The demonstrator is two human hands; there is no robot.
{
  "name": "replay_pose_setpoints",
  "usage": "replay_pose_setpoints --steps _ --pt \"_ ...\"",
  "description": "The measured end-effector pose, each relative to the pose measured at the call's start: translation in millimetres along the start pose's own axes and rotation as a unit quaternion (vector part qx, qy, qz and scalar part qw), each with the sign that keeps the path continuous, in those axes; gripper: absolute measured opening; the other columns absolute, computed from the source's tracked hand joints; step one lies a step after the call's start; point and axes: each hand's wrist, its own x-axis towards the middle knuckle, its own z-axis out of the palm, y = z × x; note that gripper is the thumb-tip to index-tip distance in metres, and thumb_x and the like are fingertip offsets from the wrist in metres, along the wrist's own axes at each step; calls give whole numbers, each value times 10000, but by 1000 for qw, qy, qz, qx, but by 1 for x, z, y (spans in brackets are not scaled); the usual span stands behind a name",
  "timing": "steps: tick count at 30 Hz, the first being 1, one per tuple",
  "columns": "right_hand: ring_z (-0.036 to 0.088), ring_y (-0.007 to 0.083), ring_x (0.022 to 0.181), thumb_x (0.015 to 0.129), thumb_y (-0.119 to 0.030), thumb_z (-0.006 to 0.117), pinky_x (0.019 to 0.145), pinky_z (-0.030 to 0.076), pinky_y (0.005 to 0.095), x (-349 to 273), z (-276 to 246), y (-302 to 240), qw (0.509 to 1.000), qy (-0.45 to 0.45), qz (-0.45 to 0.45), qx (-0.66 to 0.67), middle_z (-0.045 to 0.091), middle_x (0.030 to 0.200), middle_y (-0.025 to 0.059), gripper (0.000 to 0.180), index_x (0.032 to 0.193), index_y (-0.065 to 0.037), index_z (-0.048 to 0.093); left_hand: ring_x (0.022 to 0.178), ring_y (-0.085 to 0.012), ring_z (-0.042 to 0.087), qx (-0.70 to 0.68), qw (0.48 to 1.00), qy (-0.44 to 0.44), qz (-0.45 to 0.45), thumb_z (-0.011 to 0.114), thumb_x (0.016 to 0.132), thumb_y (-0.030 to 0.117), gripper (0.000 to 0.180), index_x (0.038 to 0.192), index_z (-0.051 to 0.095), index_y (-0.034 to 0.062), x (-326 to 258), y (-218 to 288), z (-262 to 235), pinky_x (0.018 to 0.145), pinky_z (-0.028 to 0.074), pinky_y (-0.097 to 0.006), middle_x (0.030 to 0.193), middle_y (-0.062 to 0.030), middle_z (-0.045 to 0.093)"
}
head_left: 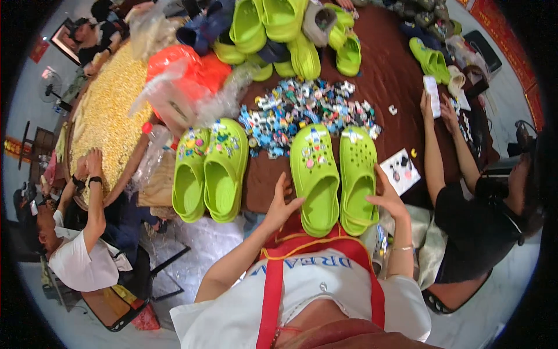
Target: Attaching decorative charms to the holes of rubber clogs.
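Both open hands, left hand (281,203) and right hand (388,198), are flanking a lime clog pair (336,174) gripping nothing, risking nudging its heels off the table edge (256,200).

Two pairs of lime-green clogs sit at the near edge of the desk (401,87), four shoes in all: one pair on the left (210,172) and one pair on the right (336,174). All four carry small charms on top. One heap of small colourful charms (311,113) lies beyond them, too many to count. At the far side is one pile of more clogs (285,35), mostly green, their number unclear. Two green clogs (430,58) lie far right. One white card (401,170) lies near right. Three people sit around the desk.
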Motion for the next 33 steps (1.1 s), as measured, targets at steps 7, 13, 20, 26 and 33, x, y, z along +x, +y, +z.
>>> replay_pose_setpoints --steps 7,13,20,26,33 --pt "352 233 1239 841 -133 519 1028 253 298 32 20 53 963 257 -7 -80 380 1337 131 507 1315 -28 375 1163 -291 404 -29 998 -5 51 679 751 146 911 1402 51 40 22 -5 21 973 337 -362 1350 -223 290" --pt "320 260 1259 853 -181 531 1038 241 327 33 37 53 956 290 -37 -13 353 1350 157 493 1301 -29 393 1189 -344 381 130 982 -17 134 601 813 235 516 1255 433 29 33 -1 7 996 311 -369 1286 -226 368" --pt "335 307 1238 790 -156 624 1016 282 364 26 77 -19 913 281 -163 -248 375 1324 159 494 1246 -60 458 916 -246 525 144 966 118 180 576 800 111 307 1092 554 18 92 16 -21 800 425 -324 981 -123 549" --pt "380 259 1193 758 -258 645 1021 193 475 41 103 -26 828 122 -180 -516 440 1268 63 496 1214 -137 493 883 -303 514 455 812 225 289 591 756 95 267 1021 586 67 149 9 -25 755 419 -405 988 -115 531" --pt "384 206 1168 752 -263 639 1018 125 499 47 107 -11 800 171 -190 -542 461 1218 33 488 1208 -175 493 884 -295 507 397 834 199 328 564 718 10 178 869 638 69 178 31 -27 739 408 -390 887 -83 577"
